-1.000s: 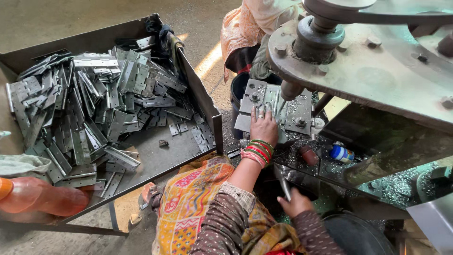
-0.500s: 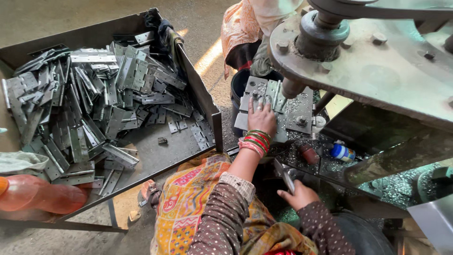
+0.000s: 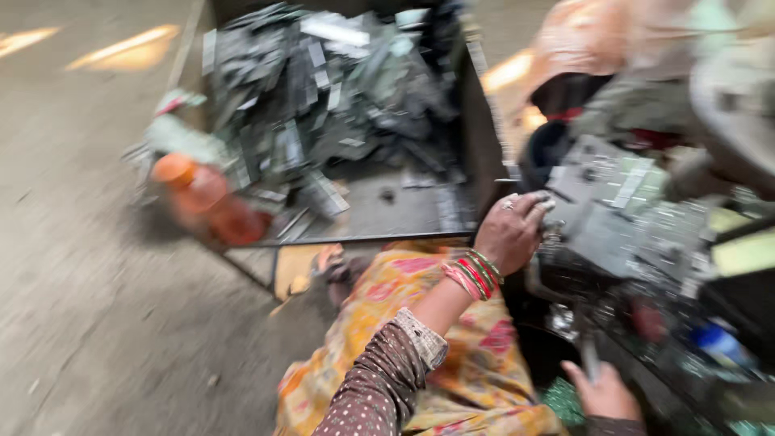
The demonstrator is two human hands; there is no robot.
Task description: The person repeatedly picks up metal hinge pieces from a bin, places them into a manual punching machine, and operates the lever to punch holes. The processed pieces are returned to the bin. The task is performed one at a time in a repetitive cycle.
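The picture is blurred by head motion. My left hand (image 3: 510,232), wearing red and green bangles, is curled at the near-left edge of the grey die block (image 3: 613,202) of a press machine. Something small and grey shows at its fingertips, too smeared to identify. My right hand (image 3: 604,392) is low at the bottom right, closed around a thin metal lever (image 3: 586,354) that rises from it. A dark tray (image 3: 379,236) to the left holds a heap of several flat grey metal strips (image 3: 323,105).
An orange plastic bottle (image 3: 206,202) lies at the tray's left corner. Another person in peach clothing (image 3: 597,48) sits behind the machine. A blue-capped object (image 3: 718,343) lies among metal scraps at the right. Bare concrete floor (image 3: 89,266) stretches left.
The view has swung left and blurred. My left hand has pulled back from the top of the die block to its near-left edge. My right hand stays low on the lever.
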